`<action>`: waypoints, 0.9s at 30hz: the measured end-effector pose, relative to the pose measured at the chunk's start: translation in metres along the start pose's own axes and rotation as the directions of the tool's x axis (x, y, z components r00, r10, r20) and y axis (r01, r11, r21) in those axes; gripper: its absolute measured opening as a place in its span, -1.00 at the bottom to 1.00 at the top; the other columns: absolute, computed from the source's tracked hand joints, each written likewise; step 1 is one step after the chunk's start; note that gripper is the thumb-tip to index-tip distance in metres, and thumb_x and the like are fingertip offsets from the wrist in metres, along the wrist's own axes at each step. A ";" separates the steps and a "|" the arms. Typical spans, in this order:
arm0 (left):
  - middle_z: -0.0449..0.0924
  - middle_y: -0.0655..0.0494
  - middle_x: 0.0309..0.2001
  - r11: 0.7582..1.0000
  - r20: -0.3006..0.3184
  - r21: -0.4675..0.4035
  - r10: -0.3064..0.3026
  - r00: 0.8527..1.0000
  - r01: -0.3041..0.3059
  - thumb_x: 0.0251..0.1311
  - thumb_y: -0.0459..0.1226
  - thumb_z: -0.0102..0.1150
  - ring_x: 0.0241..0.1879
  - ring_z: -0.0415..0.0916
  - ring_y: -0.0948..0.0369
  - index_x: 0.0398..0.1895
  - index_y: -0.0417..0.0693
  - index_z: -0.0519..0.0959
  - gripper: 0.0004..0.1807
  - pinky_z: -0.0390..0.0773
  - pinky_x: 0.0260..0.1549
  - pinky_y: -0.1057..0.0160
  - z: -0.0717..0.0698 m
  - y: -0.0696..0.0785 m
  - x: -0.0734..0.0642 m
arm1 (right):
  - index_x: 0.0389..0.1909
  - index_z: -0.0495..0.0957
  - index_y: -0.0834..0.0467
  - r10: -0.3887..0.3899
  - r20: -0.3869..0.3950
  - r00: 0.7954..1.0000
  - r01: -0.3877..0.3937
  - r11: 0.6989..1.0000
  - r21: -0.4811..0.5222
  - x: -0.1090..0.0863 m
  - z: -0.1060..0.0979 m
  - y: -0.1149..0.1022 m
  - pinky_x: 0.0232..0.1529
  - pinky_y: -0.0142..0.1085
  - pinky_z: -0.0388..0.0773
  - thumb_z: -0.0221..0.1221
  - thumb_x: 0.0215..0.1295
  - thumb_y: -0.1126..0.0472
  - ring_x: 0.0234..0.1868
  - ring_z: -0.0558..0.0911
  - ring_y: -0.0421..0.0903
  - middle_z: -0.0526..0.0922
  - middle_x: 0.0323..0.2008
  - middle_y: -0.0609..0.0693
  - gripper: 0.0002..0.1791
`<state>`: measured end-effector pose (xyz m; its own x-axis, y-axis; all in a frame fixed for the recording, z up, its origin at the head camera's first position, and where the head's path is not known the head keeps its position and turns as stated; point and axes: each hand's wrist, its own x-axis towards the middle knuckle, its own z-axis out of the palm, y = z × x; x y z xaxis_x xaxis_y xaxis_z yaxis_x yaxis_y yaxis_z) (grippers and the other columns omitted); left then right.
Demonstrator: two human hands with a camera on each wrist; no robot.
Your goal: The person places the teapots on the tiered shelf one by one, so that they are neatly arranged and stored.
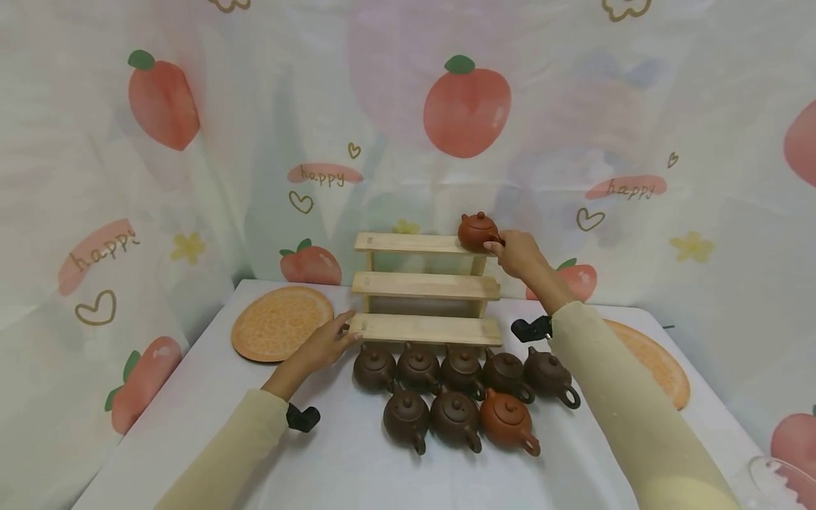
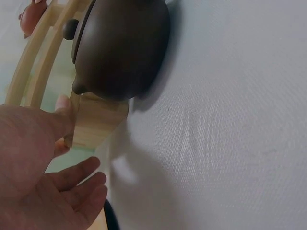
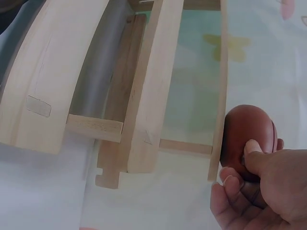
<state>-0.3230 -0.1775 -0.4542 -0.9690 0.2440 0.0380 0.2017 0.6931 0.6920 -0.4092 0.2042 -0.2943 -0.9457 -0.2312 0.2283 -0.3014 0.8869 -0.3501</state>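
Observation:
My right hand (image 1: 519,255) pinches the handle of a reddish-brown clay teapot (image 1: 477,231) at the right end of the top shelf. In the right wrist view, the teapot (image 3: 247,136) sits against that shelf's edge, thumb on its handle. At the left end of the bottom shelf, my left hand (image 1: 325,343) grips the three-tier wooden rack (image 1: 427,328) between thumb and forefinger. The other left fingers extend loosely in the left wrist view. A dark brown teapot (image 2: 122,48) stands just in front of that shelf end.
Several dark brown teapots (image 1: 418,367) stand in two rows before the rack, with another reddish-brown teapot (image 1: 506,419) in the front row. A round orange-patterned mat (image 1: 280,322) lies left, another mat (image 1: 650,361) right, partly behind my sleeve. A clear container (image 1: 771,482) occupies the bottom-right corner.

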 end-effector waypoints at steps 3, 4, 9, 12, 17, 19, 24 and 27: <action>0.45 -0.44 0.39 1.000 0.000 0.003 0.004 1.000 -0.004 0.63 -0.11 0.06 0.38 0.44 -0.31 0.64 -0.27 0.15 -0.30 0.43 0.33 -0.26 0.001 0.001 0.001 | -0.32 0.49 0.33 0.016 0.009 1.000 -0.016 1.000 -0.007 0.000 0.000 -0.001 -0.14 0.02 0.50 0.06 0.68 0.12 -0.23 0.60 0.23 0.69 -0.36 0.27 -0.61; 0.45 -0.44 0.39 1.000 0.000 0.003 0.004 1.000 -0.004 0.63 -0.11 0.06 0.38 0.44 -0.31 0.64 -0.27 0.15 -0.30 0.44 0.33 -0.26 0.001 0.001 0.001 | -0.32 0.49 0.33 0.020 0.012 1.000 -0.020 1.000 -0.008 0.001 0.001 -0.001 -0.14 0.02 0.49 0.06 0.68 0.11 -0.23 0.60 0.23 0.69 -0.35 0.27 -0.61; 0.44 -0.44 0.40 1.000 0.002 0.006 0.000 1.000 0.000 0.63 -0.11 0.06 0.38 0.45 -0.31 0.64 -0.27 0.14 -0.30 0.43 0.33 -0.25 0.001 0.000 0.000 | -0.31 0.51 0.34 0.023 0.016 1.000 -0.023 1.000 -0.005 0.001 0.001 -0.002 -0.12 0.02 0.50 0.07 0.68 0.10 -0.19 0.62 0.26 0.72 -0.33 0.30 -0.60; 0.43 -0.43 0.41 1.000 0.005 0.002 -0.009 1.000 0.009 0.63 -0.10 0.06 0.40 0.43 -0.30 0.65 -0.26 0.13 -0.29 0.42 0.35 -0.25 0.000 0.000 0.000 | -0.27 0.53 0.36 0.029 0.027 0.999 -0.029 1.000 -0.006 0.000 0.001 0.000 -0.17 -0.01 0.53 0.08 0.67 0.06 -0.21 0.65 0.23 0.74 -0.32 0.30 -0.58; 0.42 -0.43 0.42 1.000 0.011 -0.008 -0.009 1.000 0.010 0.63 -0.09 0.06 0.41 0.42 -0.30 0.66 -0.24 0.12 -0.28 0.41 0.35 -0.26 0.001 0.001 0.001 | -0.12 0.59 0.41 0.047 0.067 0.997 -0.046 0.999 -0.012 -0.012 -0.003 0.008 -0.28 -0.07 0.61 0.14 0.63 -0.03 -0.34 0.71 0.13 0.73 -0.30 0.31 -0.51; 0.42 -0.44 0.41 1.000 0.012 -0.006 -0.005 1.000 0.005 0.64 -0.09 0.06 0.40 0.43 -0.30 0.66 -0.25 0.12 -0.28 0.42 0.35 -0.25 0.002 0.001 0.001 | -0.09 0.59 0.44 0.043 0.093 0.995 -0.040 0.999 -0.027 -0.021 -0.005 0.012 -0.30 -0.08 0.63 0.16 0.62 -0.05 -0.39 0.71 0.08 0.72 -0.31 0.30 -0.48; 0.43 -0.46 0.39 1.000 0.007 -0.001 0.007 1.000 -0.007 0.64 -0.11 0.05 0.38 0.44 -0.31 0.65 -0.28 0.13 -0.29 0.42 0.34 -0.25 0.002 0.002 0.001 | -0.09 0.61 0.42 0.032 0.180 0.983 -0.027 0.999 -0.034 -0.055 -0.005 0.028 -0.40 -0.14 0.60 0.14 0.62 -0.10 -0.48 0.68 -0.01 0.69 -0.42 0.18 -0.43; 0.44 -0.46 0.39 1.000 0.006 -0.001 0.002 1.000 -0.002 0.64 -0.11 0.05 0.38 0.45 -0.31 0.65 -0.28 0.13 -0.29 0.41 0.35 -0.25 0.002 0.001 0.001 | -0.26 0.65 0.35 0.004 0.181 0.984 -0.001 1.000 -0.020 -0.083 0.005 0.042 -0.47 -0.19 0.53 0.16 0.60 -0.11 -0.53 0.63 -0.06 0.66 -0.52 0.09 -0.46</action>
<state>-0.3232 -0.1750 -0.4550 -0.9677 0.2498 0.0347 0.2035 0.6920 0.6926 -0.3443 0.2587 -0.3323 -0.9534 -0.2958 0.0590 -0.2981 0.8948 -0.3323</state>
